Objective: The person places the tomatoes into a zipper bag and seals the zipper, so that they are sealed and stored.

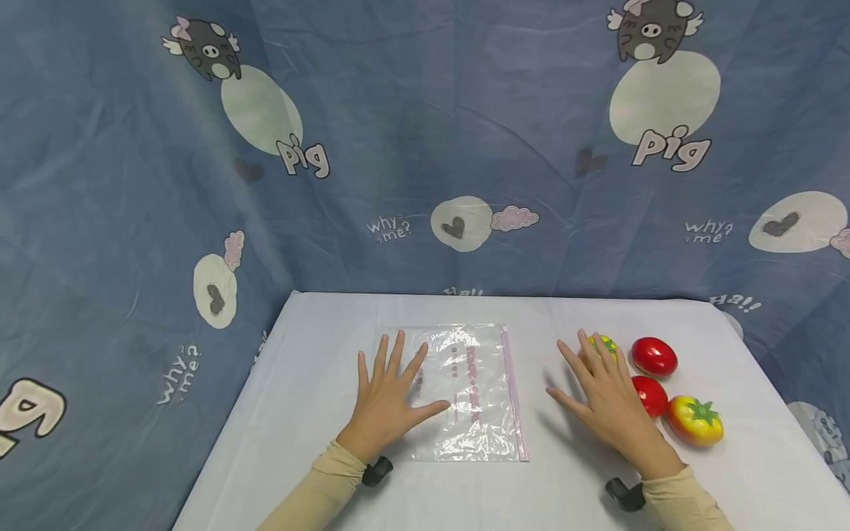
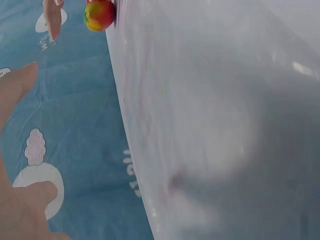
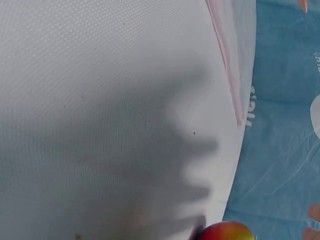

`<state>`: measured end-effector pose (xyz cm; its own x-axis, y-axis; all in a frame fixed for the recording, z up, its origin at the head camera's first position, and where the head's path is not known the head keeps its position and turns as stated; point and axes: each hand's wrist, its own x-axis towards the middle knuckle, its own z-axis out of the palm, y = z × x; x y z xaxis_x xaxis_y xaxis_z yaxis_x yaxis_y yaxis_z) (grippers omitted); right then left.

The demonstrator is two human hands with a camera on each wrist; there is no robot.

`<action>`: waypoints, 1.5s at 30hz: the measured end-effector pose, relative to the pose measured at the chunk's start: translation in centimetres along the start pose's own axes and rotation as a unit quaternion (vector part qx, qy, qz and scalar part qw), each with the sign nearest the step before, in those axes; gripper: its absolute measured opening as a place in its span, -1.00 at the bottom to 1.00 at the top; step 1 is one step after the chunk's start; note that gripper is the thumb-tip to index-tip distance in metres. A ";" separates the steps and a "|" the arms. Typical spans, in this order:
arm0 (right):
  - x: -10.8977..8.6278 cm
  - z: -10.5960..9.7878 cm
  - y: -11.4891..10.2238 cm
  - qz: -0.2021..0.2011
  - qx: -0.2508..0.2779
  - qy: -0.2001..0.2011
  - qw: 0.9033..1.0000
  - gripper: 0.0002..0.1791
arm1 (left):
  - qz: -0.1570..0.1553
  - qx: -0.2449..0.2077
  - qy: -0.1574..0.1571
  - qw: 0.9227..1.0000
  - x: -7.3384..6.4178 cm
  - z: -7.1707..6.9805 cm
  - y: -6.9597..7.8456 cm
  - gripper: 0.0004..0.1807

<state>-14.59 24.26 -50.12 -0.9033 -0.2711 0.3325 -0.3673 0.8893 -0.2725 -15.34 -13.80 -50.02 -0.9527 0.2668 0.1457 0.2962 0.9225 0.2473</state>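
A clear zip bag point(image 1: 474, 398) with a pink seal strip and pink print lies flat in the middle of the white table point(image 1: 312, 346). My left hand point(image 1: 392, 380) is open with its fingers spread over the bag's left part. My right hand point(image 1: 598, 376) is open too, fingers spread, right of the bag and holding nothing. Just beyond it lie toy fruits: a yellow-green one point(image 1: 606, 344) half hidden by my fingertips, a red one point(image 1: 654, 356), a second red one point(image 1: 652, 394) at my hand's edge, and a red-yellow one point(image 1: 694, 420) with a green stem.
A blue cartoon-print cloth point(image 1: 425, 147) hangs behind and beside the table. The right wrist view shows the hand's shadow on the table, the bag's pink edge point(image 3: 222, 60) and a fruit point(image 3: 227, 231). A fruit point(image 2: 100, 14) shows in the left wrist view.
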 end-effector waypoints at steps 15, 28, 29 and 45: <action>0.6 0.5 0.1 -0.008 0.035 -0.055 0.998 -0.08 | 0.010 -0.057 -0.036 0.998 0.2 1.8 1.7 0.21; 1.1 1.2 0.0 -0.003 0.042 -0.065 0.997 -0.06 | 0.020 -0.106 -0.077 0.991 0.4 3.9 3.2 0.23; 1.1 1.2 0.0 -0.002 0.042 -0.068 0.997 -0.07 | 0.021 -0.109 -0.085 0.990 0.4 4.0 3.3 0.23; 0.9 1.3 -0.1 -0.006 0.046 -0.074 0.996 -0.08 | 0.052 -0.128 -0.159 0.978 0.7 5.0 4.4 0.21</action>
<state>-15.66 23.40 -50.94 -0.9193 -0.3382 0.2013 -0.3902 0.8502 -0.3533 -15.01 -8.15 -53.61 -0.8776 0.4662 -0.1117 0.3616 0.7968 0.4841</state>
